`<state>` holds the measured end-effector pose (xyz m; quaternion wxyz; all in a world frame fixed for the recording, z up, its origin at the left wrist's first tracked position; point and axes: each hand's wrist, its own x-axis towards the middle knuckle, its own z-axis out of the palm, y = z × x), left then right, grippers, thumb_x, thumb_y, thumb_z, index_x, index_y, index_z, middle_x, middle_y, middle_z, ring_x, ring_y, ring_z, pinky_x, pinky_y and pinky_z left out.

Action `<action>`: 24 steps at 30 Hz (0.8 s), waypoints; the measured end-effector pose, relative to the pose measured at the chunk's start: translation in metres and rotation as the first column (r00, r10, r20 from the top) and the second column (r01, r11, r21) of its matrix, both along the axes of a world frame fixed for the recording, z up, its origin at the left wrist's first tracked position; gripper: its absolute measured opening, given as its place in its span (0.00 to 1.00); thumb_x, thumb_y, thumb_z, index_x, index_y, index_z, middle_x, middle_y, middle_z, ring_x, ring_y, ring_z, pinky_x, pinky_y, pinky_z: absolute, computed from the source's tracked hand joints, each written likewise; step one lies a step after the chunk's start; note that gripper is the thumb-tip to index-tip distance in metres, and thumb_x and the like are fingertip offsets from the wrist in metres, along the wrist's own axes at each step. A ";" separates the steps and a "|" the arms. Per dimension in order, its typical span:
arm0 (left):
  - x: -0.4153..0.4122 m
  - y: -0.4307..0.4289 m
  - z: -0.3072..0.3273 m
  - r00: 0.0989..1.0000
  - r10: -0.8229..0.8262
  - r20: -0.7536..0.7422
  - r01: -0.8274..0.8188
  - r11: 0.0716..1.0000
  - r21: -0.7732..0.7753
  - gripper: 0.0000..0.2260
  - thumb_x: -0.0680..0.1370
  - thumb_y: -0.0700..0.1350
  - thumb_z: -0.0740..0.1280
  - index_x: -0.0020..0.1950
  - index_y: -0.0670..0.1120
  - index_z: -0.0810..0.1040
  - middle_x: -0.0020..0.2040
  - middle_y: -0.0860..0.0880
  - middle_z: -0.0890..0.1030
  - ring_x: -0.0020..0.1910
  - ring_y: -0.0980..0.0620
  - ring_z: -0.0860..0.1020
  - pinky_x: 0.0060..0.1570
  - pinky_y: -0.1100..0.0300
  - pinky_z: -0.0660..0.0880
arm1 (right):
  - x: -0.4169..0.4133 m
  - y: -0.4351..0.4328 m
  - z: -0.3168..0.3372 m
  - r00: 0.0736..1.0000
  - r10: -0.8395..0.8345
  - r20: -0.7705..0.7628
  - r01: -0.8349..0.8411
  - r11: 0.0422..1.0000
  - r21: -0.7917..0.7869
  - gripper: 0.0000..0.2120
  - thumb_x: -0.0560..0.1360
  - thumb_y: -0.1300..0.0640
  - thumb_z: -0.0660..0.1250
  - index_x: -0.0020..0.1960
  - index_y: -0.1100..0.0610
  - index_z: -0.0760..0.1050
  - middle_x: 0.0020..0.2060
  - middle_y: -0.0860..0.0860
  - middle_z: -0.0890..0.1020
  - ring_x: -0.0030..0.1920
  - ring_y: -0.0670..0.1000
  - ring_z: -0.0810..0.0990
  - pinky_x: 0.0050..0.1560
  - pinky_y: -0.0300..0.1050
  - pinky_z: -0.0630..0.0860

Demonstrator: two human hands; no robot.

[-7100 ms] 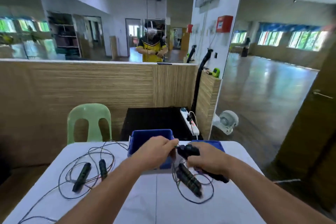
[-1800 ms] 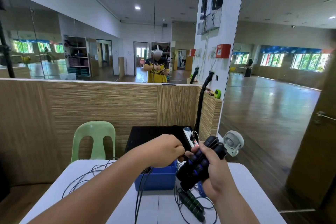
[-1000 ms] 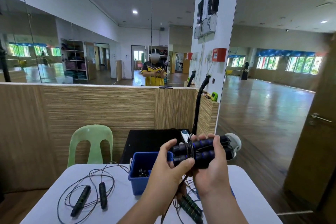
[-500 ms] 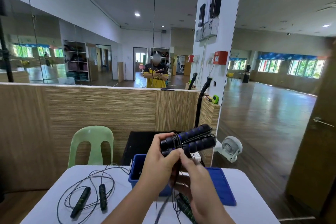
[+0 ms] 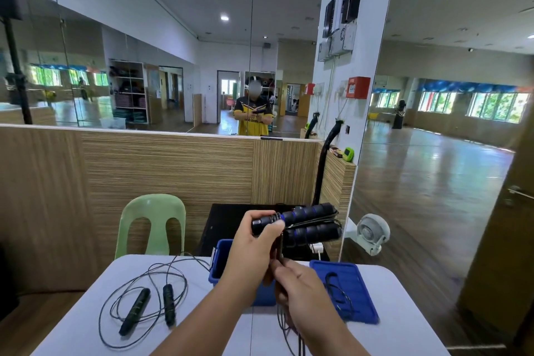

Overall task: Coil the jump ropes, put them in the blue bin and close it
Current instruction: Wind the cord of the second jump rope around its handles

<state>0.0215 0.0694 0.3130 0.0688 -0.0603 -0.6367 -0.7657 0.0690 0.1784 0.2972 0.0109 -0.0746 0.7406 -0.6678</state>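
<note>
Currently coiling one jump rope.
Left hand is gripping its paired handles; right hand, at 6 o'clock, is pinching the cord. Blue bin is sitting open below; slack likely needs winding next.

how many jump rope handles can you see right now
4. Two blue-banded handles, one above the other, are gripped in the left hand; two dark handles lie side by side on the table, at left. Others may be hidden behind the arms.

Head-worn camera faces forward-down over near table.
</note>
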 end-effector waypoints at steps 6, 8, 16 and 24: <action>-0.001 0.006 -0.007 0.979 0.203 -0.026 -0.205 0.977 -0.065 0.14 0.82 0.60 0.64 0.46 0.50 0.77 0.32 0.48 0.80 0.27 0.54 0.75 0.28 0.53 0.75 | 0.005 0.003 -0.008 0.998 0.039 -0.041 -0.036 0.997 0.075 0.18 0.86 0.54 0.58 0.41 0.60 0.74 0.22 0.46 0.68 0.23 0.43 0.64 0.28 0.34 0.62; -0.004 0.006 -0.013 0.972 0.230 -0.039 -0.232 0.970 -0.069 0.14 0.81 0.61 0.64 0.44 0.52 0.77 0.38 0.45 0.83 0.35 0.51 0.79 0.44 0.43 0.80 | 0.006 0.004 -0.014 0.996 0.023 -0.090 -0.011 0.991 0.133 0.19 0.86 0.52 0.59 0.37 0.55 0.73 0.23 0.47 0.70 0.25 0.43 0.66 0.32 0.36 0.65; -0.005 0.012 -0.024 0.961 0.277 -0.006 -0.275 0.950 -0.147 0.17 0.83 0.60 0.60 0.46 0.48 0.75 0.35 0.53 0.81 0.35 0.54 0.78 0.42 0.50 0.77 | 0.008 0.012 -0.039 0.957 0.004 -0.291 0.120 0.905 0.409 0.19 0.82 0.38 0.57 0.38 0.46 0.75 0.33 0.45 0.74 0.35 0.43 0.72 0.40 0.38 0.66; 0.002 0.017 -0.017 0.967 0.252 -0.026 -0.252 0.949 -0.187 0.18 0.84 0.59 0.59 0.45 0.47 0.76 0.30 0.56 0.77 0.32 0.59 0.75 0.34 0.64 0.71 | -0.009 0.026 -0.049 0.980 0.098 -0.172 -0.016 0.905 0.424 0.17 0.85 0.53 0.59 0.40 0.54 0.78 0.35 0.51 0.74 0.30 0.41 0.71 0.35 0.33 0.69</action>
